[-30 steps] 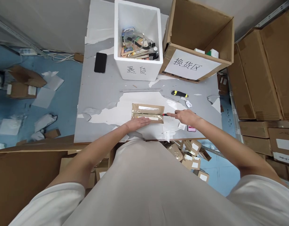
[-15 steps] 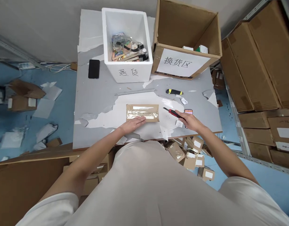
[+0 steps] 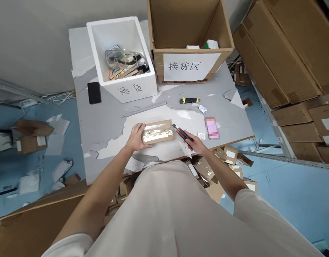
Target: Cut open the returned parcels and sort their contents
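Hold the probably light, stiff, oblong brown cardboard box (image 3: 157, 132) by the end your left hand (image 3: 136, 138) clasps, right hand (image 3: 196, 144) gripping the slim red-and-black knife (image 3: 182, 133).

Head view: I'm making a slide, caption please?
Left hand grips a taped carton; right hand holds a utility knife.

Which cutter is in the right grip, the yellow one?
No, the right grip holds the red cutter; the yellow cutter lies on the table.

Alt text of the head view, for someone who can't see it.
A person's left hand holds a taped cardboard box at a table; the right hand holds a utility knife beside it. A foam bin and carton stand behind.
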The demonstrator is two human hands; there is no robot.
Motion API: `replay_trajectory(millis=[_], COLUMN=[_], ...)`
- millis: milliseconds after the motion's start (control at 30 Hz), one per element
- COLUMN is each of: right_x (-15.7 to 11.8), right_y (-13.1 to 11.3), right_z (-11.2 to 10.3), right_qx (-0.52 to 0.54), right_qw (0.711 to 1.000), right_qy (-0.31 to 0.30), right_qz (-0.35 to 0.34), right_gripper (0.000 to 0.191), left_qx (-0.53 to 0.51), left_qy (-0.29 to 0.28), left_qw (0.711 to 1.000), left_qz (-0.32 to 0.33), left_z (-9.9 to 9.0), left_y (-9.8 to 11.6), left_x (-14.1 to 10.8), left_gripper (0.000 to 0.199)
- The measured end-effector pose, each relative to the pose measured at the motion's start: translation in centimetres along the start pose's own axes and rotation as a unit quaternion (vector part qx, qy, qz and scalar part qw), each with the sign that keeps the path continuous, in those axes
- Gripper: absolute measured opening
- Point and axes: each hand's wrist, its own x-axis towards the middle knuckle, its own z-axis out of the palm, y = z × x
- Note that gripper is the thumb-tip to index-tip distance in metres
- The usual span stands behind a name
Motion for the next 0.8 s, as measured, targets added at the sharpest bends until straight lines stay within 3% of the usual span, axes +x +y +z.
replay_trajectory(millis=[333, 633, 800], right_x=[-1.2, -5.0, -5.5], right_y=[-2.2, 0.5, 1.7], right_z=[-1.7, -0.3, -1.0], right_qx=[-0.091, -0.029, -0.024], right_qw=[0.993, 0.995, 0.999], right_qy=[-0.073, -0.091, -0.035], right_qz=[-0.007, 0.012, 0.003], right_gripper=[0.062, 0.065, 0.068], left_qx=[-0.015, -0.003, -0.018], left_qy=[0.041, 0.026, 0.019], left_qw=[0.999, 1.0, 1.0], left_qz=[0.01, -0.011, -0.006], left_z=[-0.1, 0.1, 0.2], left_y=[0.8, 0.6, 0.3], left_x=[-0.2, -0.1, -0.2], left_gripper=[0.111, 0.111, 0.119])
